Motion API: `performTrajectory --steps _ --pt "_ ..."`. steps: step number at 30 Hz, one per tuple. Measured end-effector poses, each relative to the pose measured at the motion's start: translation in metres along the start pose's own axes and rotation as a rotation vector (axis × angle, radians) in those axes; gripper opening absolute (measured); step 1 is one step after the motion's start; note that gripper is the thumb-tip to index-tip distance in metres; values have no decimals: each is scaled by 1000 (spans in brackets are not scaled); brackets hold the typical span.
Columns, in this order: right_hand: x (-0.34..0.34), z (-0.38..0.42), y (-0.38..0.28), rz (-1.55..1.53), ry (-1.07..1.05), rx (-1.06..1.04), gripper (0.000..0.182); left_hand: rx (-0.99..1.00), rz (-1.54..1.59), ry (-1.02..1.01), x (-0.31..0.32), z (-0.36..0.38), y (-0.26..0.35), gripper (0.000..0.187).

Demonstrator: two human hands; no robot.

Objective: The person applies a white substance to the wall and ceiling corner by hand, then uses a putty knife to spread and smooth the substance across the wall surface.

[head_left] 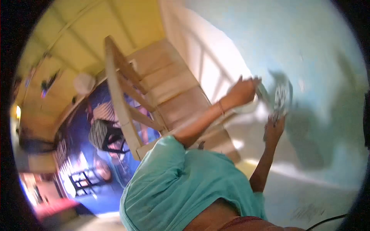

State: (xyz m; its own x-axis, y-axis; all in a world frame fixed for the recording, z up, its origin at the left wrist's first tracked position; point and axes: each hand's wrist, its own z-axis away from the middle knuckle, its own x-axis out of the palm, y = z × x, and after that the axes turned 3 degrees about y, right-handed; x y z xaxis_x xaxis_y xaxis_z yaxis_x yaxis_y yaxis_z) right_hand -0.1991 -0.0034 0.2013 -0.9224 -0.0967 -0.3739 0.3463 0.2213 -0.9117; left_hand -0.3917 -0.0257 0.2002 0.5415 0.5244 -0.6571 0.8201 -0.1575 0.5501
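My left hand (242,93), with a dark banded bracelet at the wrist, is raised close to the pale blue-green wall (308,34). Its fingers are closed at the edge of a thin, pale greenish thing whose kind I cannot make out. Lower and to the right, my right hand (274,129) is closed around the bottom of a flat, grey object with white smears (283,96). That object points upward in front of the wall, and blur hides its exact kind. A gap separates the two hands.
Wooden steps (181,82) with a wooden railing (115,84) rise at the left of my arms. Farther down are a dark chair (111,134) and a blue floor (102,200). A black cable (327,220) runs at the lower right. Bright sunlight and shadows fall on the wall.
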Motion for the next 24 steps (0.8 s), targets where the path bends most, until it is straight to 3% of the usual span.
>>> performTrajectory --steps 2,4,7,11,12,19,22,24 --pt "12 4 16 -90 -107 219 46 -92 109 62 -29 39 16 41" --pt "25 21 14 -401 -270 105 13 -315 252 72 -46 76 25 42" --pt "23 57 32 -481 -466 213 12 -340 232 213 -39 149 53 42" --pt "34 99 24 -673 -629 360 15 -607 247 252 -44 215 74 38" --pt "35 106 19 -697 -659 380 16 -592 206 259 -48 226 80 38" --pt "76 159 -11 -547 -921 211 18 -598 85 476 -78 272 89 37" --pt "96 188 -41 -647 -1078 282 26 -685 281 607 -114 285 96 44" --pt "117 218 -53 -674 -1128 320 28 -710 202 602 -131 316 88 50"
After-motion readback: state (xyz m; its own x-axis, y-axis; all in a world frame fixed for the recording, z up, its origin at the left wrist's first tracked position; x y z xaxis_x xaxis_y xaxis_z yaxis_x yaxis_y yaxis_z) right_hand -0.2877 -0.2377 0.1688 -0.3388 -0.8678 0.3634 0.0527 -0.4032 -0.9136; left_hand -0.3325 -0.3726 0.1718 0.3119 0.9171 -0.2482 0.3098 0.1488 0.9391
